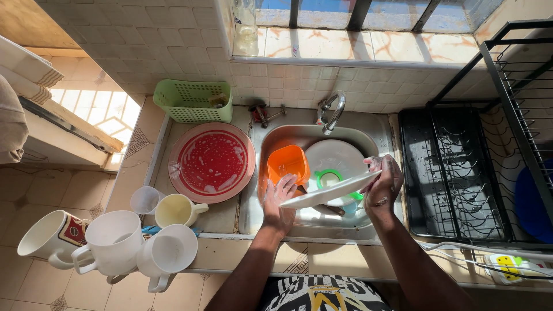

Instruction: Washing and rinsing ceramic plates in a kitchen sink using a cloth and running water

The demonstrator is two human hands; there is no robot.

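Head view: both hands hold a white plate [329,191] over the steel sink [368,137] — left hand [279,198] at the plate's left edge, its grip closed on the rim with fingers spread against the underside, right hand [383,185] soapy, grip closed on the right rim. The plate hangs above the basin, not resting on anything, tilted so it shows nearly edge-on; its long axis runs left-low to right-high, face turned up and away toward the tap [333,112]. Under it in the sink lie a round white lid or plate [334,154], an orange container [288,163] and a green ring [328,177] — the plate is just above them, contact cannot be told. To handle this well, I judge the left hand should keep firm support under the rim while the right one works the surface, since suds make the edge slippery; keeping the plate low over the basin limits damage from a slip. On the counter to the left sits a red plate [212,162] covered in foam, a green basket [193,101] behind it, a yellow cup [177,210] and clear cup [144,200] near the sink's edge, and white mugs [112,242] at the near corner. A black dish rack [455,173] stands right of the sink, with a blue plate [533,201] in it at the far right.
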